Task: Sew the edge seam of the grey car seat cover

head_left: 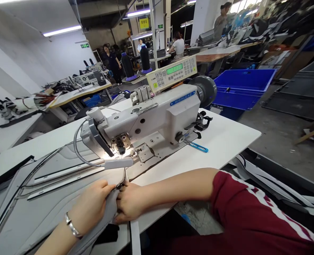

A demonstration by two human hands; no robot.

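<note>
1. A white table is carrying a pale sewing machine, which is sitting lengthwise across the middle with its needle end toward the left and its dark wheel at the right
2. A large grey panel is lying flat across the left part of the table, running from under the machine's needle end down to the near edge, where it is folding over the front
3. A blue bin is standing on the floor beyond the right end of the table, well apart from the hands
4. A control box with a green screen is sitting on top of the machine
5. The right hand is resting on the near edge of the table, fingers curled in and pinching the grey panel's edge just at the front of the machine bed
6. The left hand, wearing a silver bracelet, is lying on the panel, fingers narrowed and gripping the same fold, its fingertips touching those of the right hand
7. A small lamp on a bendy arm is glowing beside the needle, just above the two hands
8. A blue-handled tool is lying on the table right of the machine bed
</note>
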